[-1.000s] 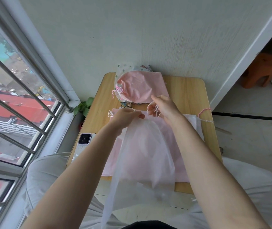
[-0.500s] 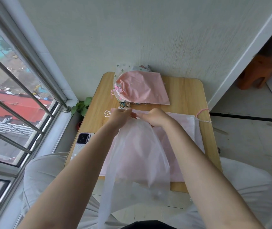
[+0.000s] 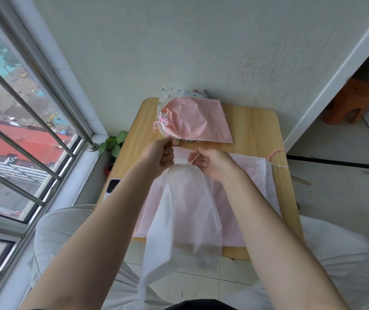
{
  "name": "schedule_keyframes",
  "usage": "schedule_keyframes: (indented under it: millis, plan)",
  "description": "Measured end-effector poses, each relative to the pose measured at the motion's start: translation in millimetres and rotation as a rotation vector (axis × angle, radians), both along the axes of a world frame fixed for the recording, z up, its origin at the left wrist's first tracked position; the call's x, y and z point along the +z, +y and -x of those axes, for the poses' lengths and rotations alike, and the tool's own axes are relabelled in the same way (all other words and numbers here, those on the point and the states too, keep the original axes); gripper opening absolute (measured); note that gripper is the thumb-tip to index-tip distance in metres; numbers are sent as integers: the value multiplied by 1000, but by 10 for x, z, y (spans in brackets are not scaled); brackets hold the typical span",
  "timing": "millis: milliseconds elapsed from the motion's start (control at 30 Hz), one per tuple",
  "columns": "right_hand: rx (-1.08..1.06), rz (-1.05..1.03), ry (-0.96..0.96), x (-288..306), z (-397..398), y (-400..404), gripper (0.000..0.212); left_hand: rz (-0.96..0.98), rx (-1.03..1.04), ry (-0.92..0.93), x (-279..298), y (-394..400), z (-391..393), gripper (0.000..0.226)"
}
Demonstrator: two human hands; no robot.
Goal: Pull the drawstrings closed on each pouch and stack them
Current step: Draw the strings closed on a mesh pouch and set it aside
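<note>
A sheer white pouch [image 3: 188,211] hangs over the near edge of the small wooden table [image 3: 255,130], its mouth gathered between my hands. My left hand [image 3: 160,154] pinches the drawstring at the mouth's left side. My right hand [image 3: 212,163] grips the cord at the right side. Under it lie flat pink and white pouches [image 3: 257,177], one with a pink drawstring [image 3: 276,153] at the right edge. At the table's far side sits a stack topped by a closed pink pouch [image 3: 194,121].
A phone [image 3: 111,186] lies at the table's left edge, partly under my left arm. A window with metal bars [image 3: 22,121] is on the left, a small plant [image 3: 114,144] by the sill, and an orange stool [image 3: 349,101] at the far right.
The white pouch's mouth has been cinched narrower. My hands have moved close together and now each pulls a cord at the gathered top.
</note>
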State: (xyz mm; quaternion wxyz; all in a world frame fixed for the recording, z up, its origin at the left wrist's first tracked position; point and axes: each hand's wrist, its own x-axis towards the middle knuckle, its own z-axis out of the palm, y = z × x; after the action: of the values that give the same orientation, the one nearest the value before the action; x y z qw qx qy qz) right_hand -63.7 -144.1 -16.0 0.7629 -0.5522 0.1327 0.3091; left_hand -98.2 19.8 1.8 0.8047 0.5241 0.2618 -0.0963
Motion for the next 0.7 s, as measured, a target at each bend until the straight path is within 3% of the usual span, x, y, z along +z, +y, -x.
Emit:
schedule_keyframes:
  millis: [67, 133, 267, 400, 567, 700]
  plan:
    - [-147, -248, 137, -3, -28, 2, 28, -149, -79, 24, -23, -3, -3, 38]
    - [-148, -280, 168, -7, -49, 12, 28, -244, -118, 26, -31, -24, 4, 40]
    - [44, -10, 32, 30, -88, -20, 29, -548, -145, 1, 14, -98, 18, 41]
    - [57, 101, -150, 144, -102, -40, 25, -878, -332, -26, -14, -109, 5, 40]
    - [42, 240, -477, 286, -191, -53, 18, -661, -525, -46, 89, -195, 3, 36]
    - [217, 284, -620, 355, -193, 87, 21, -835, -711, -183, 204, -408, 6, 27]
